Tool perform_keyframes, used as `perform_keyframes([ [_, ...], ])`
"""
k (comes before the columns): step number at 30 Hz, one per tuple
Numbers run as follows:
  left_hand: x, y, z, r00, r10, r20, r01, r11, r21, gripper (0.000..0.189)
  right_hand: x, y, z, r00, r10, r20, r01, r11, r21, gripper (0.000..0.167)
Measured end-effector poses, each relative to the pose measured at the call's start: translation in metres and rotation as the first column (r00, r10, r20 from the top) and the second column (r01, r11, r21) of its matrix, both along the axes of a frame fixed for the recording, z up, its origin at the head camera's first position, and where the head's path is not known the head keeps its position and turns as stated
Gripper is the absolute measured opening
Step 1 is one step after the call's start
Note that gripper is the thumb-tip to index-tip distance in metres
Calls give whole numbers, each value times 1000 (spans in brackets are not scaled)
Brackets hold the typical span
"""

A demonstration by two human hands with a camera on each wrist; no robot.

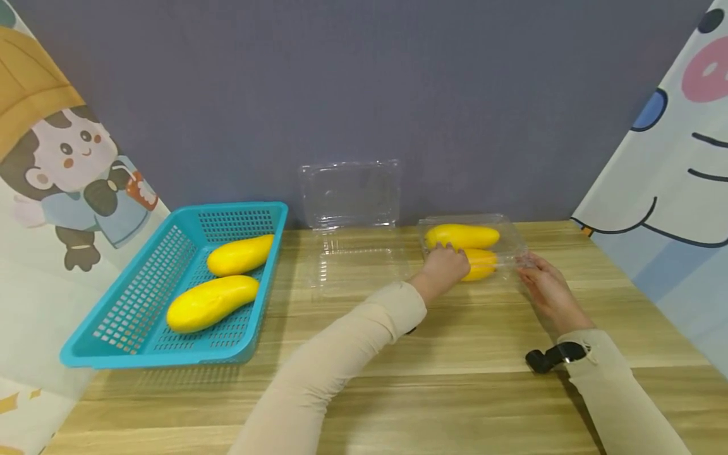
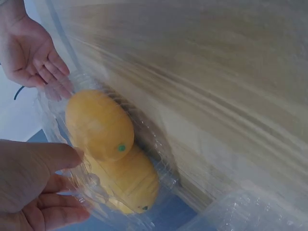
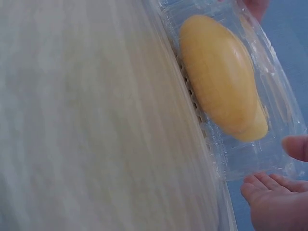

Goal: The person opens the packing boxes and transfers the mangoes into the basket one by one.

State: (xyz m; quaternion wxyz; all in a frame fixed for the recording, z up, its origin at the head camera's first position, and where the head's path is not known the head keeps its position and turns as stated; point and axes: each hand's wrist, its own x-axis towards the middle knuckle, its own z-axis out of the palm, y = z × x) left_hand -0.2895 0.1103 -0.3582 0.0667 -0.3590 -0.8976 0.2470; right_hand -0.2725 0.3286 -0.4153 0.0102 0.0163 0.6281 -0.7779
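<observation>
Two yellow mangoes (image 1: 462,236) lie side by side inside a clear plastic clamshell box (image 1: 512,235) at the back right of the table. Clear plastic covers them in the left wrist view, where a small green stem spot shows on each mango (image 2: 98,122). My left hand (image 1: 445,268) grips the box's left side, thumb (image 2: 67,156) against the plastic edge and fingers curled below. At the box's right end, my right hand (image 1: 543,284) holds the corner between thumb and fingers. The right wrist view shows that hand (image 3: 279,197) beside the mango (image 3: 219,74).
A second clear clamshell box (image 1: 358,262) stands left of the filled one, its lid (image 1: 349,193) raised against the grey back panel (image 1: 364,95). At the left, a blue plastic basket (image 1: 76,357) holds two more mangoes (image 1: 213,303). Printed panels flank the wooden table (image 1: 443,404).
</observation>
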Motion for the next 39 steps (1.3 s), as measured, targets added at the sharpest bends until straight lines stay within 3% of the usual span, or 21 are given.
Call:
perform_keyframes([
  [6, -3, 1, 0, 999, -52, 5, 51, 995, 89, 29, 1, 0, 1, 1000, -2, -21, 1, 1000, -24, 73],
  [15, -4, 5, 0, 999, -32, 12, 30, 990, 136, 28, 3, -1, 3, 1000, -7, -2, 7, 1000, -17, 75],
  [39, -1, 6, 1, 999, -42, -26, 42, 999, -6, 32, 2, -2, 2, 999, 46, 24, -49, 986, 158, 68],
])
